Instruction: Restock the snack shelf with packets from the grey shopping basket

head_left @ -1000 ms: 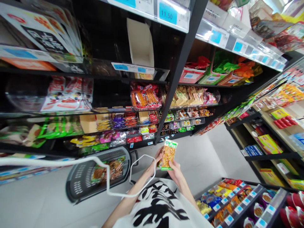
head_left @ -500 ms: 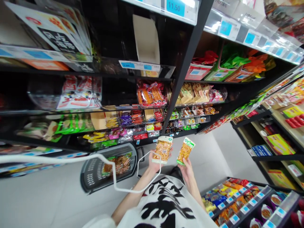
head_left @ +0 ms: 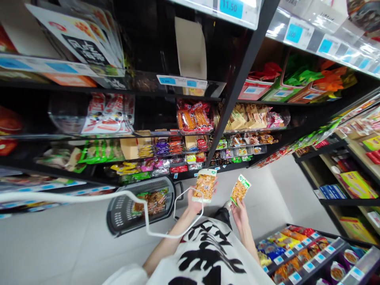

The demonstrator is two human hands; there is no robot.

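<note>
In my left hand (head_left: 195, 204) lies a clear snack packet (head_left: 204, 185) with a pale top band and brown pieces inside. My fingers curl round its far edge. A smaller snack packet (head_left: 240, 190) with a green and white top is pinched by its lower end in my right hand (head_left: 240, 213). The two packets are apart, both facing up at me. To the left of my left hand, a dark grey shopping basket (head_left: 121, 215) stands on the floor with several snack packs (head_left: 152, 202) in it. A white cable (head_left: 130, 194) crosses the view over the basket and my left wrist.
Black shelves (head_left: 148, 94) full of packaged snacks run along the front. Another shelf unit (head_left: 350, 200) with boxes stands at the right. A low rack (head_left: 314, 257) of bagged goods is at the lower right. Grey floor tiles (head_left: 59, 245) spread beneath the basket.
My right hand and its packet have shifted right, away from the left packet. The packet is now tilted more. Shelves and basket appear slightly further right as the view turned.
</note>
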